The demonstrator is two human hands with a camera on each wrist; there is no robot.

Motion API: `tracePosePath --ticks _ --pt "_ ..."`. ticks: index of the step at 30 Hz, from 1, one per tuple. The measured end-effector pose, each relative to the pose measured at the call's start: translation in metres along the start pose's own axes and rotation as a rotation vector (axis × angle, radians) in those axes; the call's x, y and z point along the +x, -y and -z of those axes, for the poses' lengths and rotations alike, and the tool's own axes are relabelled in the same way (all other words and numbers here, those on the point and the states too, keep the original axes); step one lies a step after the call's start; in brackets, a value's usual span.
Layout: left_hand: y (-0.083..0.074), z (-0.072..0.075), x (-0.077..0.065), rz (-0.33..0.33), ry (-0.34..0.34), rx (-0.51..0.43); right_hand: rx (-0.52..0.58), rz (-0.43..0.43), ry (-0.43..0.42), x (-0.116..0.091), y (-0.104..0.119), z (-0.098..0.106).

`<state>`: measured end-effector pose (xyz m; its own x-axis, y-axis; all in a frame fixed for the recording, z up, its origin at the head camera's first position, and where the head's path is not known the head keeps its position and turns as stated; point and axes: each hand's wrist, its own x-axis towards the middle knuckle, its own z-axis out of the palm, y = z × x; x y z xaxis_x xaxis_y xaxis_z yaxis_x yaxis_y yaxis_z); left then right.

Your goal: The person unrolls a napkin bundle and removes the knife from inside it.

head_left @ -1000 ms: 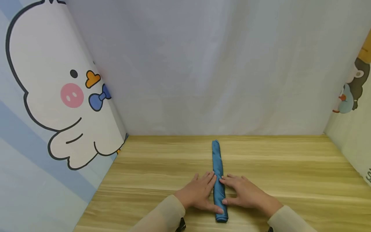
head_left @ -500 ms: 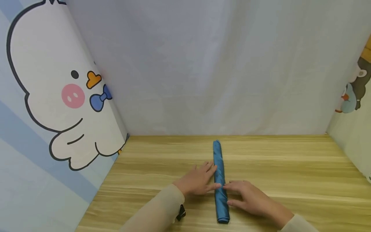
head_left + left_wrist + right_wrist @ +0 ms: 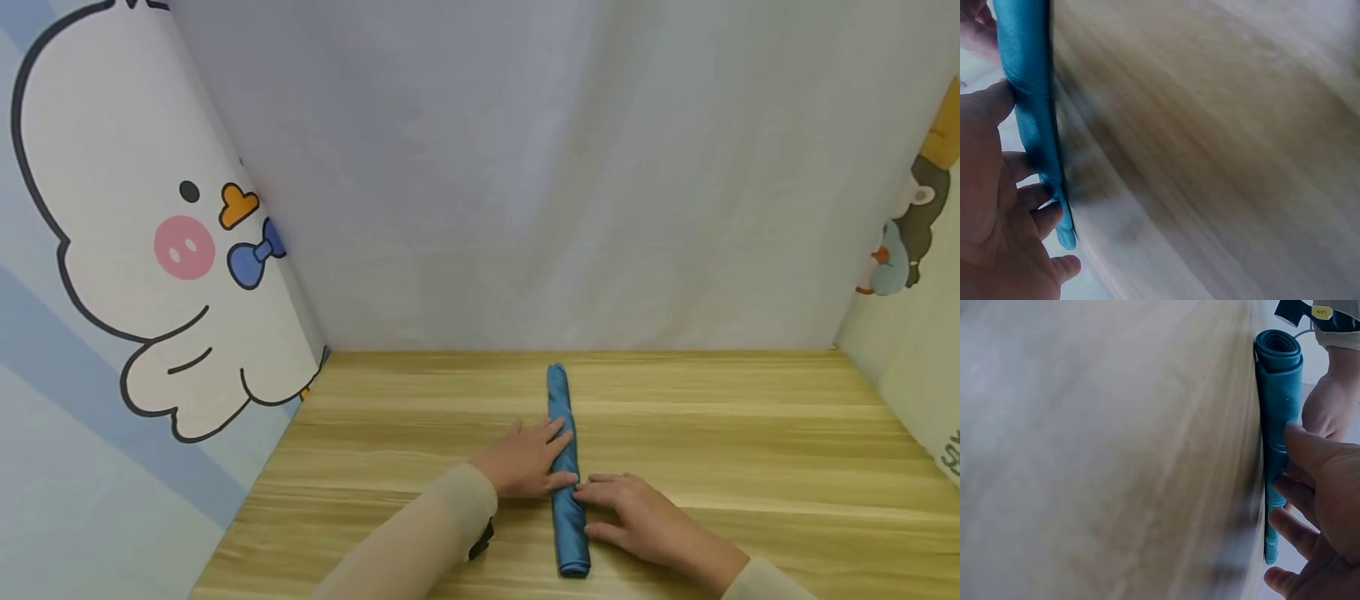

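Observation:
A blue cloth rolled into a long tube (image 3: 572, 533) lies on the wooden table, pointing away from me. My left hand (image 3: 525, 461) rests from the left on its middle, fingers spread over the top and thumb lying on the roll. Lower down on the right side, my right hand (image 3: 637, 512) touches the roll with fingertips and thumb, its fingers slightly bent. In the left wrist view the left fingers lie against the roll (image 3: 1032, 112). The right wrist view shows the spiral near end of the roll (image 3: 1277, 347) beside the right thumb.
The wooden table (image 3: 420, 392) reaches back to a pale grey curtain (image 3: 525, 208). A panel with a cartoon bird (image 3: 120, 200) stands at the left, and another printed panel (image 3: 900, 333) at the right. A dark device (image 3: 1291, 311) sits at the left wrist.
My left hand has moved farther up the roll, and its fingers now lie over the top. The right hand has slid a little toward me. The roll stays in almost the same place.

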<state>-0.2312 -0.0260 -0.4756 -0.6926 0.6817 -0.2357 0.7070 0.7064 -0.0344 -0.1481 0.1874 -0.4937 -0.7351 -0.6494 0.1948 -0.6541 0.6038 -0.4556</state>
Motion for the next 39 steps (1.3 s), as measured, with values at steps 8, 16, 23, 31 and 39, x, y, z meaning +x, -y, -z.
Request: tracePosePath --ticks 8,16,23,31,39 --pt "-0.001 -0.002 -0.002 0.0 -0.002 0.046 0.0 -0.048 0.001 0.002 0.003 -0.003" --pt "-0.003 -0.002 -0.001 0.012 0.01 0.051 0.117 -0.165 -0.02 0.001 0.002 -0.008" --pt "-0.004 -0.002 -0.001 0.012 0.005 0.079 0.229 -0.273 -0.08 0.002 0.003 -0.015" --pt "-0.003 -0.004 0.0 0.01 0.003 0.09 0.257 -0.348 -0.144 0.006 0.005 -0.02" --pt "-0.001 -0.006 0.001 -0.002 0.005 0.071 0.249 -0.337 -0.176 0.006 0.006 -0.021"
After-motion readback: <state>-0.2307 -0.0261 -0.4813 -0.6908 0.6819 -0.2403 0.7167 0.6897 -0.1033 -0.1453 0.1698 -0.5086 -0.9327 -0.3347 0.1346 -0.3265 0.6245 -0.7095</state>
